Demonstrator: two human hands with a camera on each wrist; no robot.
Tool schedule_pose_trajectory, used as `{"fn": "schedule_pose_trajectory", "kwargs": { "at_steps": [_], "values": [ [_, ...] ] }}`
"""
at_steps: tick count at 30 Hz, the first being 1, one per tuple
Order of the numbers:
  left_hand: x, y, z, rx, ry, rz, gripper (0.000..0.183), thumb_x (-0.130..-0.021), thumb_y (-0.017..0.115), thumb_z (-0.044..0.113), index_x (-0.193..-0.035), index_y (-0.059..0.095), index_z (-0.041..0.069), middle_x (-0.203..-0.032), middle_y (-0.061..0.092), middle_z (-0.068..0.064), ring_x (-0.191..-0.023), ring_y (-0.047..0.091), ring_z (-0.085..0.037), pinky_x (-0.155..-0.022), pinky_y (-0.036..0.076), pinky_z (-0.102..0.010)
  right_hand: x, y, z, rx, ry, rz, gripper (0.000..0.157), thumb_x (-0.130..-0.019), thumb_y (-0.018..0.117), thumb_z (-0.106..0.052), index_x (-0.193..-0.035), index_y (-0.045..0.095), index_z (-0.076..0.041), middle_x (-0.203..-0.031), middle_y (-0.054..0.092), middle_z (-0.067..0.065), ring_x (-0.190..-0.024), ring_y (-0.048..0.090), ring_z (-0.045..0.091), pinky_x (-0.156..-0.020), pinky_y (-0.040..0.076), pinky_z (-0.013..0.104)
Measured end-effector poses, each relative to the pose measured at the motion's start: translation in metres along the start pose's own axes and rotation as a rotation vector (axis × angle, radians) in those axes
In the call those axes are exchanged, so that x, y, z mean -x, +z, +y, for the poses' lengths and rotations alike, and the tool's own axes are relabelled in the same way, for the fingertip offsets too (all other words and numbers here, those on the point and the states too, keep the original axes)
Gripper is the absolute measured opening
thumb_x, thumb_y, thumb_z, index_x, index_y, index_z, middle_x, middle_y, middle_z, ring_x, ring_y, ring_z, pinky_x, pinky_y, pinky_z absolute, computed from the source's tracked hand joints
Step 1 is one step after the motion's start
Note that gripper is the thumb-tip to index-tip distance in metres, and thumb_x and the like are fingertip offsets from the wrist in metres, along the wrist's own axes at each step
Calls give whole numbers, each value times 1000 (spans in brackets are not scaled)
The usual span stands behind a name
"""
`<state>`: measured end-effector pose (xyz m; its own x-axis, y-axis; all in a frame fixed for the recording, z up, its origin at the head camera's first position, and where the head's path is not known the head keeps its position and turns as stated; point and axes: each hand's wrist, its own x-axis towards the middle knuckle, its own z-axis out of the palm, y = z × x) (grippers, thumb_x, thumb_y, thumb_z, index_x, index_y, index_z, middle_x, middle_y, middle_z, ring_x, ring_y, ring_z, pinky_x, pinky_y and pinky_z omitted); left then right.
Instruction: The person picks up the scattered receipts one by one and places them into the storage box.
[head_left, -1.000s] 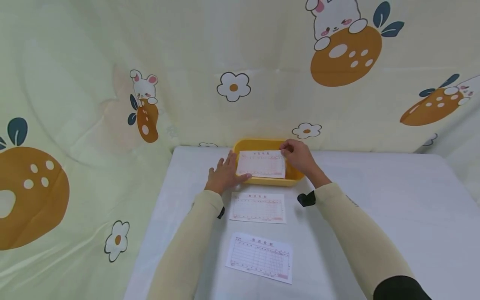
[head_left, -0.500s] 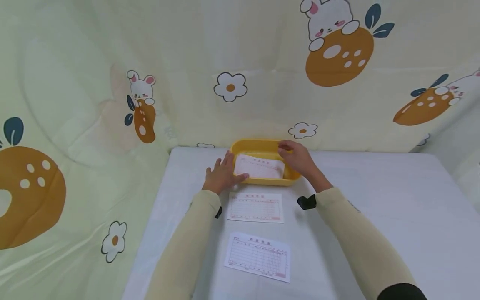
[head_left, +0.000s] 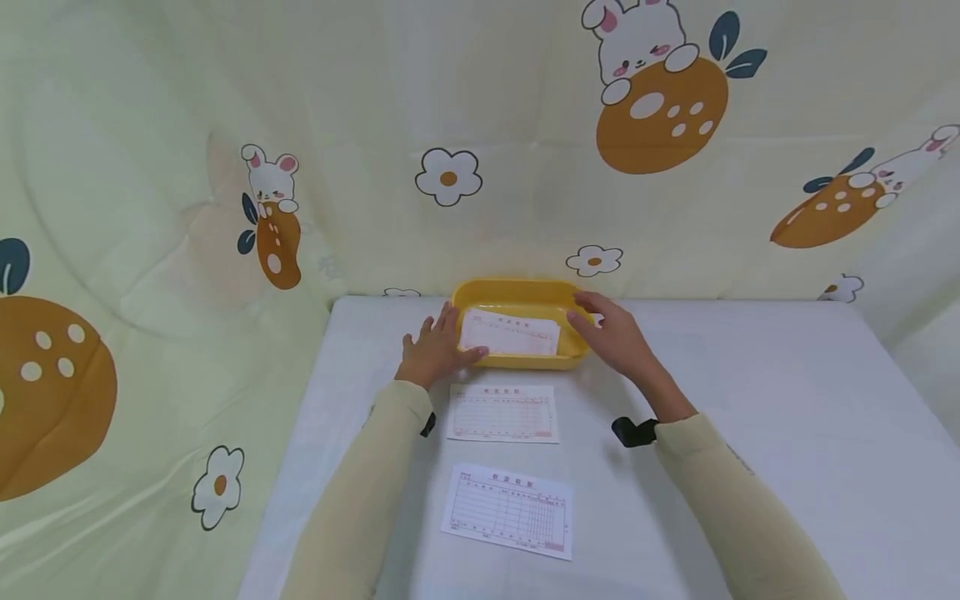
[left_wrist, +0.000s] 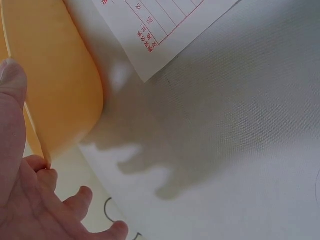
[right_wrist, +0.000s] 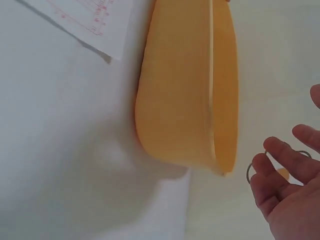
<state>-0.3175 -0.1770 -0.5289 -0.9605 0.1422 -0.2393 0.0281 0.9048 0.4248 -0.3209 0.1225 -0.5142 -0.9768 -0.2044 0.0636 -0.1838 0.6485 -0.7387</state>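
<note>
In the head view, a yellow plastic basket [head_left: 525, 362] stands at the back of the white table with a printed receipt slip [head_left: 510, 333] lying inside it. My left hand [head_left: 437, 346] rests against the basket's left front corner, fingers spread and the thumb along the front rim. The left wrist view puts its fingertips [left_wrist: 37, 162] right at the rim. My right hand [head_left: 613, 333] hovers at the basket's right end, fingers loosely bent and holding nothing. The right wrist view has those fingers [right_wrist: 282, 160] apart from the yellow wall.
Two more printed receipt slips lie in front of the basket, a nearer slip [head_left: 510, 512] slightly turned and a farther slip [head_left: 502, 414] straight. A patterned curtain [head_left: 517, 225] hangs right behind the white table [head_left: 750, 400].
The right hand has let go of the receipt slip, which dropped flatter into the basket, and has drawn back to the right. The left hand stays at the basket's left corner.
</note>
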Motion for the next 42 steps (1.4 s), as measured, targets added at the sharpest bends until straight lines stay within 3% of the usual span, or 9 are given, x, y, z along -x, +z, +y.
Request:
{"fn": "schedule_pose_trajectory", "kwargs": {
  "at_steps": [9,18,22,26,29,33,39,42],
  "values": [
    [1,0,1,13,7,-6,102,-100,68,61,-173,13,15,-180,10,-5,-163,15,-38,-125,12,-71,56,-3,5,-8,29,17,55,-112,59,-29,-157,48,1,-158,51,22,-140,50,40,-114,44,60],
    [0,1,-1,19,2,-23,104,-100,67,62,-173,11,14,-180,9,-6,-163,12,-37,-126,10,-70,120,22,17,-24,60,7,50,-111,62,-22,-153,51,2,-150,57,22,-131,57,39,-108,49,60],
    [0,1,-2,29,2,-24,103,-101,68,60,-173,11,14,-180,9,-6,-164,11,-37,-126,8,-70,149,36,22,-21,65,10,45,-110,63,-19,-149,55,2,-140,64,19,-122,63,33,-102,55,54],
    [0,2,-2,37,0,-14,103,-100,68,60,-173,12,15,-180,9,-6,-164,11,-36,-126,9,-70,171,53,23,-54,122,-6,38,-108,65,-14,-143,62,1,-124,71,10,-110,65,23,-93,57,40],
    [-2,3,-1,43,-3,-6,103,-100,69,60,-173,13,15,-180,9,-5,-164,11,-36,-126,9,-70,184,68,25,-95,169,-21,32,-105,68,-8,-136,68,-1,-114,71,2,-104,63,16,-91,56,31],
    [-5,5,-2,49,-7,-6,103,-99,70,60,-173,12,16,-180,10,-5,-164,11,-36,-126,8,-70,195,87,31,-99,139,1,24,-100,71,-1,-124,74,-5,-107,69,-4,-99,59,14,-89,54,29],
    [-7,6,-5,36,-10,-12,103,-100,68,61,-173,11,16,-180,8,-5,-164,10,-36,-126,8,-70,196,100,32,-15,14,47,20,-94,75,4,-106,76,-12,-96,67,-8,-93,51,15,-87,42,40],
    [-7,6,-4,26,-5,-18,103,-100,67,61,-173,10,16,-180,7,-6,-164,10,-36,-126,8,-70,196,102,30,23,8,45,19,-92,77,3,-102,74,-14,-94,65,-7,-94,49,17,-88,36,45]
  ]
}}
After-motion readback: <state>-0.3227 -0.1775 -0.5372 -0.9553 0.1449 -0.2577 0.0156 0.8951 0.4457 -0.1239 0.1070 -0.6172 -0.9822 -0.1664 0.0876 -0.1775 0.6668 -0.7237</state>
